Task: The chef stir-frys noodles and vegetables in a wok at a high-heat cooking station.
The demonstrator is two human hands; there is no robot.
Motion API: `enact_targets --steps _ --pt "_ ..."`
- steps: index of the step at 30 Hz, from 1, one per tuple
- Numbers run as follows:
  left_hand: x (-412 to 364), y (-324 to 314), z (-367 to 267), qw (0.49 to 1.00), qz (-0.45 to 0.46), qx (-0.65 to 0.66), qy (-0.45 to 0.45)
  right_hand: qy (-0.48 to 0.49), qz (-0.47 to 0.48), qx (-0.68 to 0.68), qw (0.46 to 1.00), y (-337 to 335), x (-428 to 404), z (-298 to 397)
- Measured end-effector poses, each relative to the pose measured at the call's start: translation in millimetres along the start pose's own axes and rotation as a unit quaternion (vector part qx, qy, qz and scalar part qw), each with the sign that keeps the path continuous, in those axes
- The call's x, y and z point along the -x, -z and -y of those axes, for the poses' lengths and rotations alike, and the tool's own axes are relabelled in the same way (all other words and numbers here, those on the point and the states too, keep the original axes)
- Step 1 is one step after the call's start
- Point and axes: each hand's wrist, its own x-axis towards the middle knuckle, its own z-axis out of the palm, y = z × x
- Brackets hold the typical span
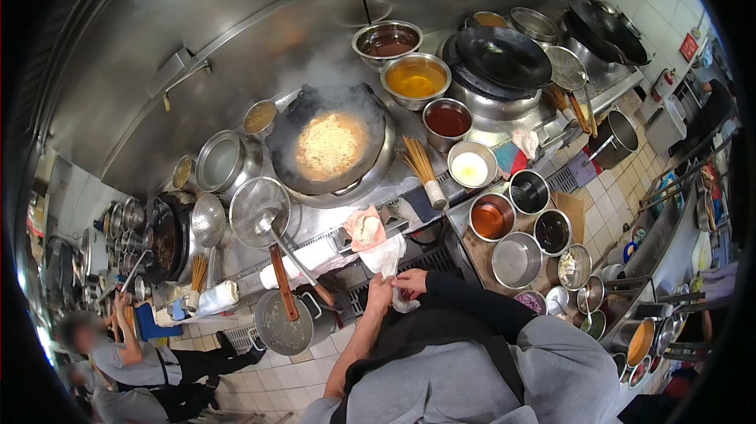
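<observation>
Both of my hands are close together in front of my apron, at the range's front edge. My left hand [380, 294] pinches a white cloth [383, 255] that spreads up towards the range. On its right, my right hand [411, 282] has its fingers closed on the same cloth, part of which hangs below. Beyond them a steaming black wok [283, 167] holds noodles [332, 143] in brown liquid. A pink and white cloth [363, 228] lies just above the white one. A wire strainer [243, 211] with a wooden handle and a metal ladle [295, 261] rest left of my hands.
Metal bowls of amber liquid [415, 80] and dark red liquid [447, 120] stand right of the wok. A bamboo brush [422, 167] lies nearby. Sauce pots [492, 217] crowd a side table. A large pot [283, 329] stands lower left. Two people [133, 359] are at the far left.
</observation>
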Motion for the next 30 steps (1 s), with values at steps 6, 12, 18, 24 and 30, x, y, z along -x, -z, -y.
enact_targets --steps 6,12,18,24,30 --pt "0 17 0 0.971 0.083 0.183 0.131 -0.028 0.036 -0.034 0.998 -1 7 -3" --pt "20 9 -7 0.975 0.13 0.129 0.127 -0.004 -0.011 -0.026 1.0 12 -1 -20" --pt "15 3 17 0.994 0.068 0.065 0.064 -0.003 -0.031 0.108 0.994 6 -1 -24" --pt "10 12 12 0.991 0.044 0.107 0.065 0.019 -0.066 0.054 0.996 8 -7 -24" --pt "19 5 -3 0.96 0.142 0.21 0.114 0.128 -0.059 0.197 0.97 13 -14 -28"
